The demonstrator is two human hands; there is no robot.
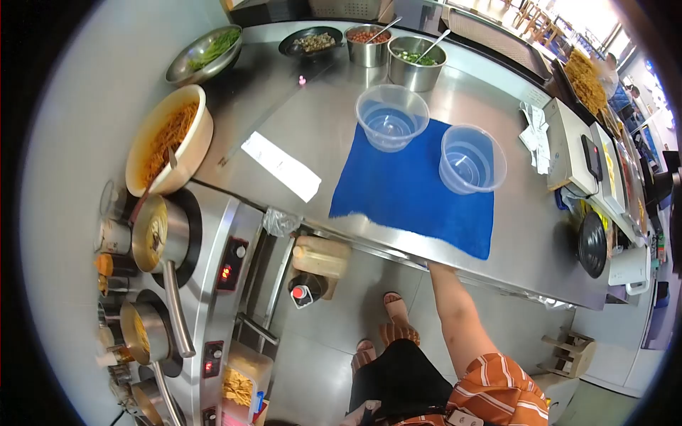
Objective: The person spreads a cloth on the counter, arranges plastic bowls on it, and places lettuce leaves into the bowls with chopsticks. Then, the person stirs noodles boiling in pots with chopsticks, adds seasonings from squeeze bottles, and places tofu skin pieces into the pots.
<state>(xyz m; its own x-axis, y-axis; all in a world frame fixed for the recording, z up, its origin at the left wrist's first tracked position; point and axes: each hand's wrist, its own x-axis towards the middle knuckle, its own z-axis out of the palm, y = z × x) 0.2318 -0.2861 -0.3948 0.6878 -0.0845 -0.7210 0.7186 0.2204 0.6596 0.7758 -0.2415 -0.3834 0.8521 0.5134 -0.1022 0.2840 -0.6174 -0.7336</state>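
Note:
My right forearm (457,312) reaches forward to the front edge of the steel counter, and the hand itself is hidden beneath that edge. Whatever it touches there cannot be seen. My left hand is out of view. Above the right arm, a blue cloth (419,206) lies flat on the counter. Two clear plastic bowls stand on it: one round bowl (391,121) at the back left, another bowl (469,163) to the right. Both look empty. A white paper slip (282,167) lies left of the cloth.
At the back stand a steel pot of chopped greens (418,71), a pot of red bits (367,53) and a black dish (312,44). A large cream tub (202,135) sits left, above burners with saucepans (186,234). A scale-like machine (568,153) stands right.

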